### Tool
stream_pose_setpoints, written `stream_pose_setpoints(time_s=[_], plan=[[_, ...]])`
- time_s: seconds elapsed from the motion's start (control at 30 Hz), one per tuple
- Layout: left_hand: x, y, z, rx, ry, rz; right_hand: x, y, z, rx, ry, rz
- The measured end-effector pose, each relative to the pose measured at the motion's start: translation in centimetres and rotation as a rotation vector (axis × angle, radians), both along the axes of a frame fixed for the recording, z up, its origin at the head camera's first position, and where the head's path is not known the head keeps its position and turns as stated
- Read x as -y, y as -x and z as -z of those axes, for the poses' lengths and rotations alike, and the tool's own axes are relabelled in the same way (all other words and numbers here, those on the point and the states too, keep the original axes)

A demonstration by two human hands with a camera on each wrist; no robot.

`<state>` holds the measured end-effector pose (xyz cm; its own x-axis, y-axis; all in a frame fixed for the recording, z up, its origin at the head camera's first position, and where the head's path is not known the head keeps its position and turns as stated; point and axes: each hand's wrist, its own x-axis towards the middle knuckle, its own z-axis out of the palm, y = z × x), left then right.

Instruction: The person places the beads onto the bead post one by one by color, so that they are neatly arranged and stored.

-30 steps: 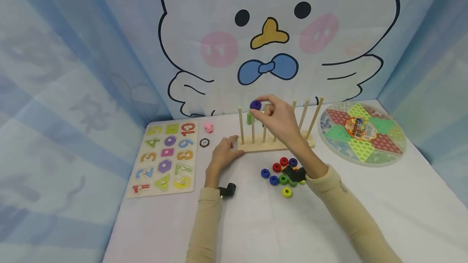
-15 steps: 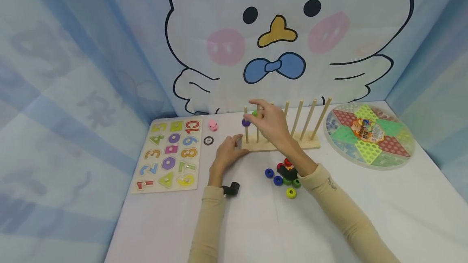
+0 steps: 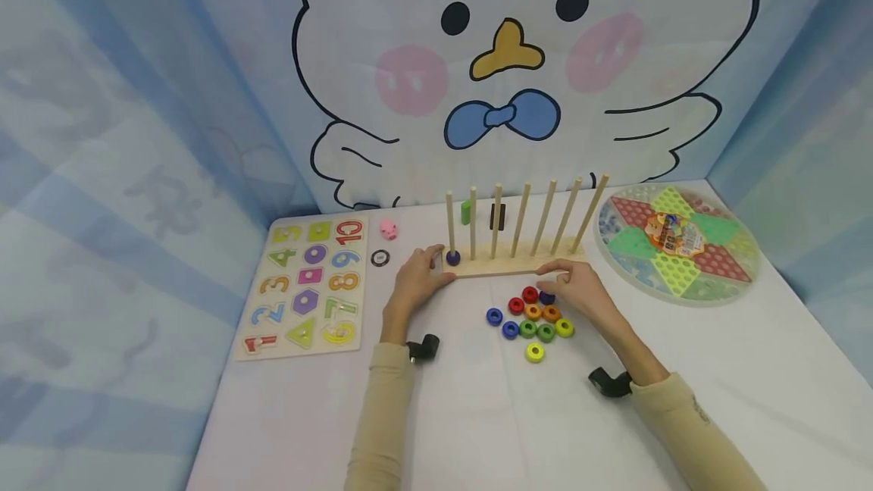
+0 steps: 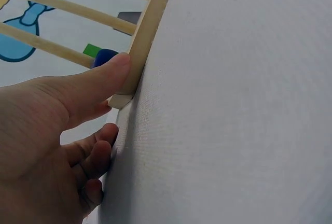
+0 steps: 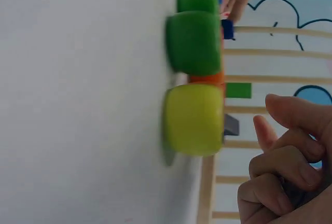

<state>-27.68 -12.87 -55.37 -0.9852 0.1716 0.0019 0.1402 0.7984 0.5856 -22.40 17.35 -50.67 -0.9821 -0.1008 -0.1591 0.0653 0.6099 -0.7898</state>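
A wooden peg rack (image 3: 501,265) with a row of upright pegs stands at the back of the table. My left hand (image 3: 413,283) grips the rack's left end, its thumb over the front edge in the left wrist view. Low on the leftmost peg sits a purple bead (image 3: 453,258). My right hand (image 3: 581,290) holds nothing; it hovers over the right side of a loose group of beads, thumb and forefinger apart. Nearest its fingers is a dark blue bead (image 3: 546,298), partly covered. Red (image 3: 530,295), orange (image 3: 551,314), green (image 3: 528,329), blue (image 3: 494,317) and yellow beads (image 3: 535,352) lie around it.
A number-and-shape puzzle board (image 3: 303,290) lies at left, beside a pink pig figure (image 3: 389,229) and a black-and-white disc (image 3: 380,258). Behind the rack stand a green block (image 3: 466,212) and a dark block (image 3: 498,217). A round star-patterned game board (image 3: 677,243) lies at right.
The purple bead, held by my right hand earlier, has gone down the leftmost peg to the base. The right hand has let go and moved right and down to the beads. The left hand stays.
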Motion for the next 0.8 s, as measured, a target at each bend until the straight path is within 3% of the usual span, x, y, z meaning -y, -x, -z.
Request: stream_pose_setpoints(time_s=[0.1, 0.27, 0.47, 0.6, 0.8], plan=[[0.1, 0.2, -0.1, -0.003, 0.001, -0.003, -0.8, -0.3, 1.4, 0.046, -0.028, -0.013], [0.2, 0.1, -0.3, -0.003, -0.011, -0.005, -1.1, -0.6, 2.3, 0.043, -0.086, -0.009], [0.1, -0.1, -0.2, 0.004, -0.015, -0.010, -0.8, -1.0, 2.5, -0.093, -0.189, -0.007], [0.0, -0.2, -0.2, 0.007, -0.015, -0.001, 0.7, -1.7, 0.5, -0.293, -0.200, 0.023], [0.0, -0.2, -0.1, 0.001, -0.003, 0.000, 5.4, -1.5, -5.8, -0.612, -0.113, 0.014]])
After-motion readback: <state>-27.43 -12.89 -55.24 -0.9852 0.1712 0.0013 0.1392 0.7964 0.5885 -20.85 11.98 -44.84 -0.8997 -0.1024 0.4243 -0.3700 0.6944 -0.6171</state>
